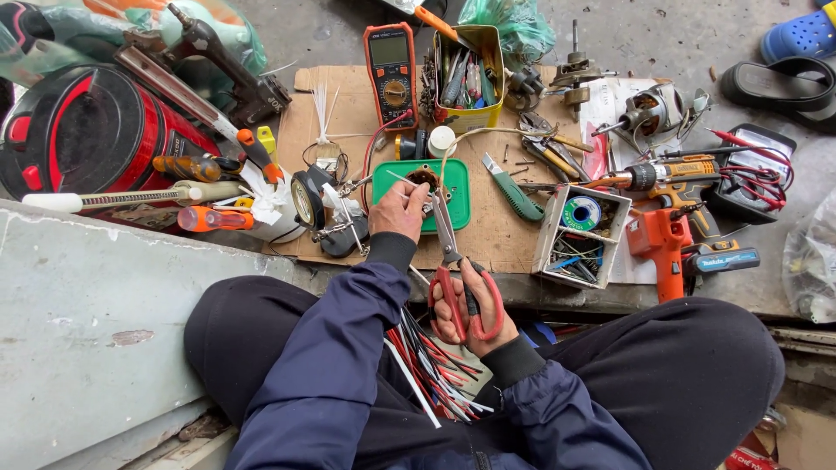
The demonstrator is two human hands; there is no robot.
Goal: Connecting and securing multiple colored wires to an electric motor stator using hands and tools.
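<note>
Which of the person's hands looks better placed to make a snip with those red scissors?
The right hand, most likely: its fingers are already through the handles of the red scissors, blades pointing at the thin wire. The left hand is pinching that wire over the green tray.

head view, steeply downward, close over lap

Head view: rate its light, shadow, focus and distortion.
Head view: soft, even daylight with faint shadows only; no strong glare; sharp at the right hand gripping the red-handled scissors and at the left hand; wide-angle bending shows along the grey ledge and frame edges.
</note>
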